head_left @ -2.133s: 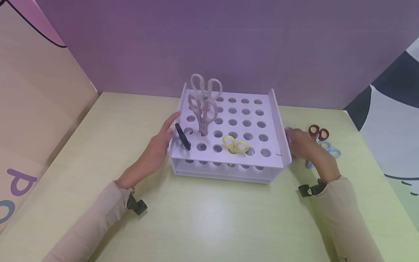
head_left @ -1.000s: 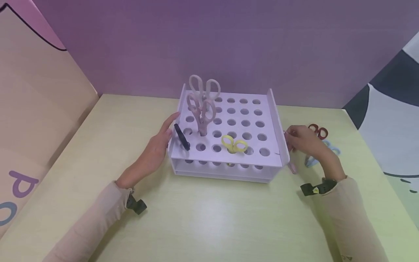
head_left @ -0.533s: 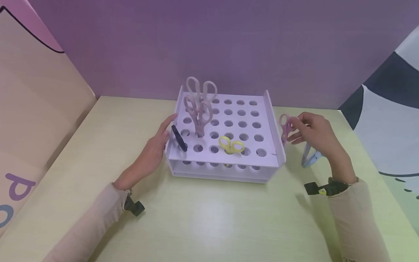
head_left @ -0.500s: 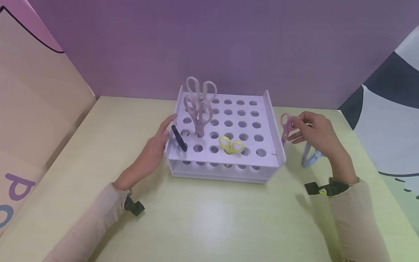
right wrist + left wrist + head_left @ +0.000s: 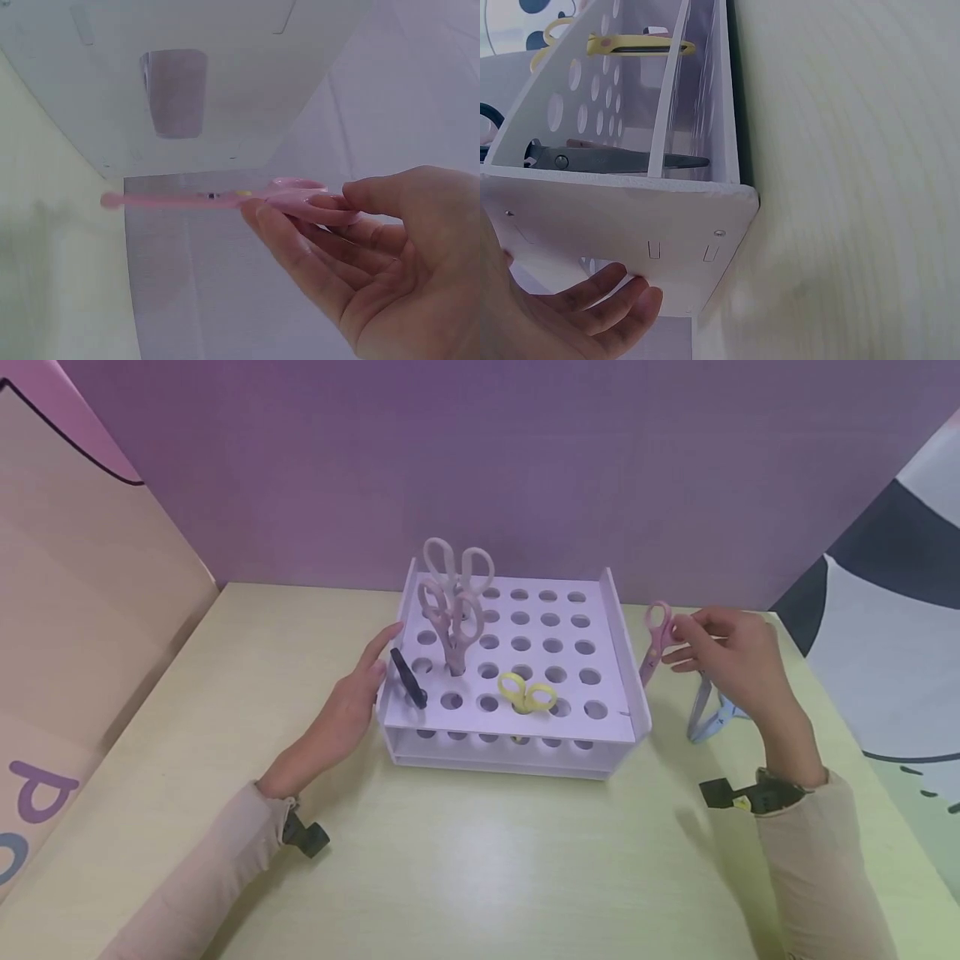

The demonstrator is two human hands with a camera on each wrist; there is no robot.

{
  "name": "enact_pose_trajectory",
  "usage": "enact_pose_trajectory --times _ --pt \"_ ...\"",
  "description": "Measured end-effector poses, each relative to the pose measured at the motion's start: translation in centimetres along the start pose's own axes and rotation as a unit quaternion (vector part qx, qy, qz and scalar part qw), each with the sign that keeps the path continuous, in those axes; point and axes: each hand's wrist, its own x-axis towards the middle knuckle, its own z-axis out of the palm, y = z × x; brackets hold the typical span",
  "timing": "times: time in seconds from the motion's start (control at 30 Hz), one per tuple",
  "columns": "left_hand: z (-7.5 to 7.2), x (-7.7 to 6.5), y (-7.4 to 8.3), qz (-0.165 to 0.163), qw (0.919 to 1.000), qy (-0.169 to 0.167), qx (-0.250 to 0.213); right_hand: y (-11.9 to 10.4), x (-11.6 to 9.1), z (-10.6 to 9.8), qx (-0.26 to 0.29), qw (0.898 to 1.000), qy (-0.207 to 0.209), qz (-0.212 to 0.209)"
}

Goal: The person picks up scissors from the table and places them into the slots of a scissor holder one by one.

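In the head view, my right hand (image 5: 738, 660) pinches pink scissors (image 5: 657, 635) by the handle, raised beside the right wall of a white rack (image 5: 621, 647) with rows of round holes. The right wrist view shows these scissors level, their pink blade end (image 5: 165, 200) pointing away from the fingers. My left hand (image 5: 345, 718) rests on the rack's left wall, fingers against the outer panel (image 5: 682, 217). Black-handled scissors (image 5: 408, 678), yellow scissors (image 5: 527, 700), pale pink scissors (image 5: 455, 652) and whitish scissors (image 5: 467, 567) stand in the rack's holes.
Light blue scissors (image 5: 720, 720) lie on the table (image 5: 480, 860) right of the rack, partly behind my right hand. A purple panel (image 5: 525, 477) stands behind the table. In the left wrist view, the black-handled scissors' dark blade (image 5: 615, 160) passes through the lower shelf.
My right hand has taken the pink scissors from beside the rack, lifted them and moved slightly right and back. It now hides the red scissors. My left hand stays at the rack.
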Motion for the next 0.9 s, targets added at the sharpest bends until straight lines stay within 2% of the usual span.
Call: enact_pose_trajectory --times 0.3,0.47,0.67,0.9 --pt "-0.1 -0.1 0.2 -0.01 0.9999 -0.004 -0.003 -0.7 -0.3 -0.3 -0.032 0.999 0.019 -0.02" --pt "-0.1 -0.1 0.2 -0.019 0.9998 -0.007 -0.004 -1.4 -0.6 -0.5 -0.03 0.998 0.037 -0.031" --pt "-0.1 -0.2 0.1 -0.021 0.9997 -0.009 -0.008 -2.8 -1.1 -0.9 -0.004 0.997 0.058 -0.049" --pt "-0.3 -0.3 0.6 -0.022 0.9996 -0.015 -0.002 -4.5 -1.8 -1.3 0.031 0.99 0.096 -0.1"
